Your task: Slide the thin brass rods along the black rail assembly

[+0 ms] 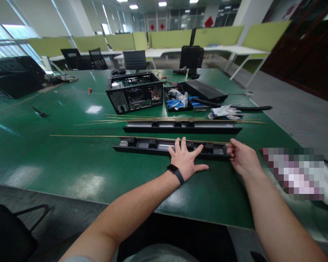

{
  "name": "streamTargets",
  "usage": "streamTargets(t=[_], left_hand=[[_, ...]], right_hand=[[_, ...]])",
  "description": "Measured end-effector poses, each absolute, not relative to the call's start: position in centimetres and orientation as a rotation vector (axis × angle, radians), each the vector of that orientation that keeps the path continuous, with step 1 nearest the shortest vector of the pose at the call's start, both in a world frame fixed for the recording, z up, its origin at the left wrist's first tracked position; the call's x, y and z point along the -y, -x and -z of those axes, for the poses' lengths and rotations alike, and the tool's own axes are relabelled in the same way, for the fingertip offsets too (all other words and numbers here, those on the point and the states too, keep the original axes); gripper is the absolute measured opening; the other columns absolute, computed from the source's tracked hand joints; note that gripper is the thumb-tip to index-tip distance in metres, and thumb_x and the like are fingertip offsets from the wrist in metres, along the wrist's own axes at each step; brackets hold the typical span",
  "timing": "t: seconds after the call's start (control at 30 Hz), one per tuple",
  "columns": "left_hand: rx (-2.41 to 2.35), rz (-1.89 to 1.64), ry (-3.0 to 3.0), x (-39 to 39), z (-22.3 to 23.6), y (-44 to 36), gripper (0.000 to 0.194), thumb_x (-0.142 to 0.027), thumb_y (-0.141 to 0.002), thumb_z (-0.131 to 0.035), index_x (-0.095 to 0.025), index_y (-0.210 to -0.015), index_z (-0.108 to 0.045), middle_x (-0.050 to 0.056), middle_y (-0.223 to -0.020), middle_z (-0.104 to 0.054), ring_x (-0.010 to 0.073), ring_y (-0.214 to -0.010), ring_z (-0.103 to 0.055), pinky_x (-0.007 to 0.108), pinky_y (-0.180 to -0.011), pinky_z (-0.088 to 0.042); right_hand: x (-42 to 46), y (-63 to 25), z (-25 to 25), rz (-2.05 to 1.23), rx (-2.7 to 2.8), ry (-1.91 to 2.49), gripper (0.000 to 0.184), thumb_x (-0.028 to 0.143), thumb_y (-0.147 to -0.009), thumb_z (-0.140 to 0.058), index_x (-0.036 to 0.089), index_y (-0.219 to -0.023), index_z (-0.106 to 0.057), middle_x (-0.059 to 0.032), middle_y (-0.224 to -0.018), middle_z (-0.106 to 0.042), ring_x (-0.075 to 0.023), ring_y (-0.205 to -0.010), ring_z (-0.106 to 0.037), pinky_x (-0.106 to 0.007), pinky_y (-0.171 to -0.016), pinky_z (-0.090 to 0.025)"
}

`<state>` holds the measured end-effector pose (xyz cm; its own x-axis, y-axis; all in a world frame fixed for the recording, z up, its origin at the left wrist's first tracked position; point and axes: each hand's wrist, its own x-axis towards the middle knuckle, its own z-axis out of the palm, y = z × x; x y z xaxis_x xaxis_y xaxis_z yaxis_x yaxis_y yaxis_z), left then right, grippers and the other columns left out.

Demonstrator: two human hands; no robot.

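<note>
A long black channel-shaped rail (142, 148) with several black blocks inside lies across the green table in front of me. My left hand (183, 160) rests on its near side, fingers spread over the channel. At the rail's right end, my right hand (242, 154) pinches the end of a thin brass-coloured rod (98, 136). The rod runs along the far side of the rail and sticks out well past its left end. Just behind lies a second black rail (144, 129), with several more thin rods (114, 120) along its far edge.
Farther back stand an open computer case (136, 94) and a black tray (179, 103) with gloves. Another glove (226, 112), a black tube (251, 108) and a flat black box (205, 90) lie right of it. A blurred-out bag-like item (295, 174) sits at the right.
</note>
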<state>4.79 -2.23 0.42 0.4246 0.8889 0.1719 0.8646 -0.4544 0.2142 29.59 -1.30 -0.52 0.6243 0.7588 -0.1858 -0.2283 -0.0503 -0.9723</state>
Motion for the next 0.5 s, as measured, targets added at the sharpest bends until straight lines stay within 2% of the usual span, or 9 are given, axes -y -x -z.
streamTargets(t=[0.13, 0.23, 0.37, 0.5], left_hand=[[-1.593, -0.380, -2.573, 2.27, -0.53, -4.79, 0.090, -0.095, -0.089, -0.066, -0.059, -0.169, -0.052, 0.015, -0.184, -0.041, 0.0528, -0.167, -0.030, 0.075, -0.118, -0.040], [-1.580, -0.379, -2.576, 2.27, -0.58, -4.74, 0.090, -0.095, -0.089, -0.066, -0.058, -0.170, -0.051, 0.015, -0.183, -0.041, 0.0531, -0.166, -0.030, 0.076, -0.118, -0.040], [-1.577, -0.388, -2.578, 2.25, -0.50, -4.66, 0.090, -0.095, -0.088, -0.067, -0.057, -0.169, -0.052, 0.016, -0.183, -0.041, 0.0532, -0.166, -0.031, 0.076, -0.118, -0.040], [-1.590, -0.398, -2.587, 2.29, -0.37, -4.76, 0.092, -0.095, -0.088, -0.068, -0.057, -0.170, -0.051, 0.017, -0.183, -0.042, 0.0530, -0.166, -0.032, 0.076, -0.118, -0.040]], right_hand=[[1.35, -29.26, 1.02, -0.899, 0.638, 1.418, 0.045, 0.052, -0.075, -0.098, 0.018, -0.078, -0.069, -0.0011, -0.061, -0.061, -0.0101, -0.053, -0.053, -0.020, -0.049, -0.037], [1.33, -29.43, 1.05, -0.904, 0.615, 1.436, 0.044, 0.054, -0.079, -0.095, 0.019, -0.080, -0.070, -0.0014, -0.061, -0.061, -0.0104, -0.052, -0.051, -0.020, -0.047, -0.034], [1.23, -29.51, 0.93, -0.913, 0.576, 1.449, 0.035, 0.047, -0.085, -0.088, 0.018, -0.079, -0.069, -0.0005, -0.060, -0.059, -0.0086, -0.049, -0.046, -0.019, -0.044, -0.028], [1.17, -29.43, 1.01, -0.906, 0.572, 1.451, 0.033, 0.044, -0.084, -0.086, 0.018, -0.077, -0.067, -0.0003, -0.061, -0.059, -0.0080, -0.050, -0.046, -0.019, -0.044, -0.027]])
